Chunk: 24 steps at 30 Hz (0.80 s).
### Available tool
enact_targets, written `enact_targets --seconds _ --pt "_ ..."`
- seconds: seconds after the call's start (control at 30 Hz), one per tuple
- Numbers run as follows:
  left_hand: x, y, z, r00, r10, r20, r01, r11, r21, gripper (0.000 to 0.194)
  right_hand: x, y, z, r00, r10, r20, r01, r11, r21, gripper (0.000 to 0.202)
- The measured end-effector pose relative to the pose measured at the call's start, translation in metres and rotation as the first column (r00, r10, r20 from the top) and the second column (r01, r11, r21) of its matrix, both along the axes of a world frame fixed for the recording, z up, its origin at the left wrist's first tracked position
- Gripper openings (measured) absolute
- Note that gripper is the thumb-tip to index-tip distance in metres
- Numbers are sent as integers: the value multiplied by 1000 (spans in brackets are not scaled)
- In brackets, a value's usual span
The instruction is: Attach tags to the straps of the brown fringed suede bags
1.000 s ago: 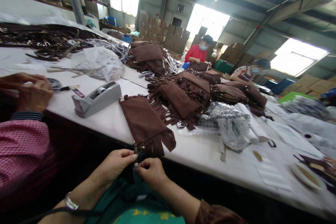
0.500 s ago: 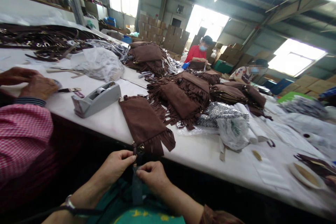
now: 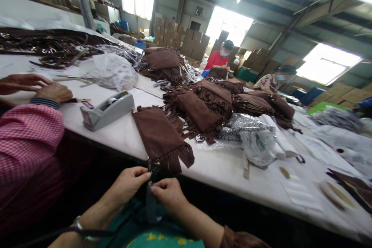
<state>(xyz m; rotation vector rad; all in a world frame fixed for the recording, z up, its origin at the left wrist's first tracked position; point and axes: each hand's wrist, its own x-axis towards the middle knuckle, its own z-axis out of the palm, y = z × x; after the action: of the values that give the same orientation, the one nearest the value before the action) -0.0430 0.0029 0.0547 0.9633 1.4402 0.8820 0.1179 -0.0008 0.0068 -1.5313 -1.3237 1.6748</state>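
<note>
A brown fringed bag (image 3: 159, 133) lies at the table's front edge, its lower corner hanging over the edge. From that corner a narrow dark strap (image 3: 150, 176) with small metal fittings hangs down. My left hand (image 3: 130, 180) pinches the strap's upper part between thumb and fingertips. Just below and to the right, my right hand (image 3: 171, 193) pinches the strap too. Beneath my fingers dangles a greyish translucent strip (image 3: 151, 207). Left of the bag stands a grey tape dispenser (image 3: 112, 109).
Fringed bags are piled mid-table (image 3: 200, 104). Plastic-wrapped material (image 3: 258, 139) lies right of them, a tape roll (image 3: 338, 195) at far right. At left, a co-worker's hands (image 3: 54, 91) rest near a metal clip; dark straps (image 3: 58, 42) lie behind. Two people sit across the table.
The co-worker's hand at the left has moved right, over the strap with the clip, and the fingers have straightened. My hands keep their pinch on the strap, nearly unmoved.
</note>
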Motion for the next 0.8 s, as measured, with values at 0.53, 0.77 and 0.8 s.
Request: enact_targets --seconds 0.53,0.77,0.8 --pt "3 9 2 995 -23 97 26 999 -33 28 -1 1 5 1000 23 13 -23 998 53 12" --pt "1 5 -6 990 17 142 -6 997 -79 33 -1 1 7 997 -17 -71 17 1000 -1 12" --pt "1 5 -7 989 21 146 -9 996 -84 34 -1 1 7 996 -22 -86 22 1000 -4 12"
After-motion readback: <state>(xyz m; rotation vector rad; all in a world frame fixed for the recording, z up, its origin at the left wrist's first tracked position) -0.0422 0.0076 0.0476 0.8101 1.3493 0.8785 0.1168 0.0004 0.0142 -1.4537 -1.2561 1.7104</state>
